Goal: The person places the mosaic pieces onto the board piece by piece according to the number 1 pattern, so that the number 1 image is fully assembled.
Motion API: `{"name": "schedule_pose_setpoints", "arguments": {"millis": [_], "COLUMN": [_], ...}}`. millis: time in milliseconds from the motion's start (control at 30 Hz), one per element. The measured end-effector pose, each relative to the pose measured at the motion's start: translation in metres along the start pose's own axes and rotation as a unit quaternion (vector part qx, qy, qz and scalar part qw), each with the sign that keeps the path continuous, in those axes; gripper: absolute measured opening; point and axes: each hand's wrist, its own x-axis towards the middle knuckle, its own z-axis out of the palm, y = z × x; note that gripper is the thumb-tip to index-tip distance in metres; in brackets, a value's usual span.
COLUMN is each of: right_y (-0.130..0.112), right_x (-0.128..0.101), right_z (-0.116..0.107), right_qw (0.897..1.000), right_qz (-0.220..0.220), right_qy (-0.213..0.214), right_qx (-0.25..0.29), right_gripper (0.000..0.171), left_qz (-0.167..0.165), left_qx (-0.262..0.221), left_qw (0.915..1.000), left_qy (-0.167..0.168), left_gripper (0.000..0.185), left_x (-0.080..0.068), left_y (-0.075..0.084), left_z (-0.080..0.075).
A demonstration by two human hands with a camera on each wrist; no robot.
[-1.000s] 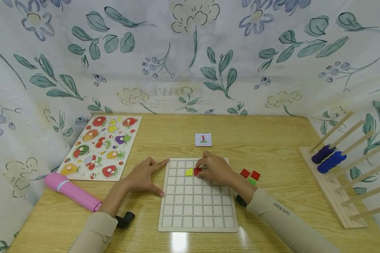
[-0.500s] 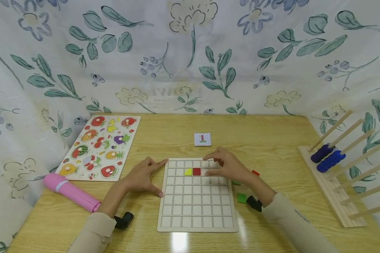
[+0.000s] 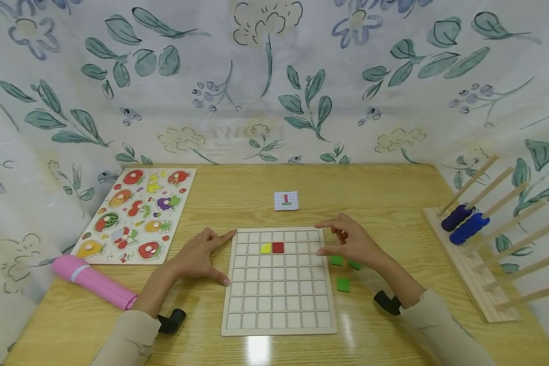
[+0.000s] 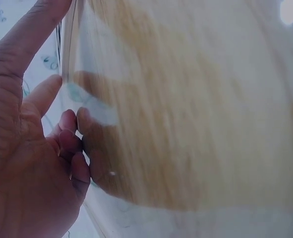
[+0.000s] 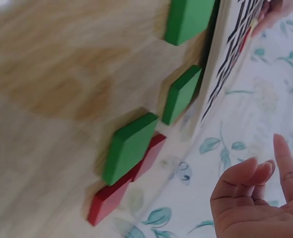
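A wooden grid board (image 3: 279,290) lies flat on the table. In its second row from the far side sit a yellow piece with a rounded corner (image 3: 266,248) and, directly right of it, a red square tile (image 3: 278,247). My left hand (image 3: 194,259) touches the board's left edge with index fingertip and thumb spread apart. At the right edge is my right hand (image 3: 354,244), thumb and index spread, nothing held. Beside it on the table lie green tiles (image 3: 343,284). In the right wrist view, two red tiles (image 5: 109,202) lie by a green tile (image 5: 131,148).
Behind the board lies a small pattern card (image 3: 285,201). A fruit puzzle board (image 3: 137,213) and a pink cylindrical object (image 3: 96,282) are on the left. At right stands a wooden peg rack (image 3: 471,269) with blue and purple rings. A floral curtain (image 3: 238,76) surrounds the table.
My right hand has let go of the red tile and moved right to the board's edge, uncovering more green tiles. The left hand keeps its place at the board.
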Motion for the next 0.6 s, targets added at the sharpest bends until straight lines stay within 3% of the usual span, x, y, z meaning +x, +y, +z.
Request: {"name": "schedule_pose_setpoints", "arguments": {"millis": [200,600], "right_y": [0.006,0.028], "right_x": [-0.012,-0.038], "right_z": [-0.009,-0.035], "right_qw": [1.0,0.999], "right_qz": [-0.01,0.036], "right_qy": [0.007,0.026], "right_qx": [0.006,0.009], "right_gripper": [0.058,0.053], "left_qz": [-0.002,-0.001], "left_qx": [-0.004,0.003], "left_qw": [1.0,1.0], "left_qy": [0.0,0.003], "left_gripper": [0.118,0.117], "left_x": [0.001,-0.001], "left_y": [0.001,0.0], "left_z": [0.0,0.001]}}
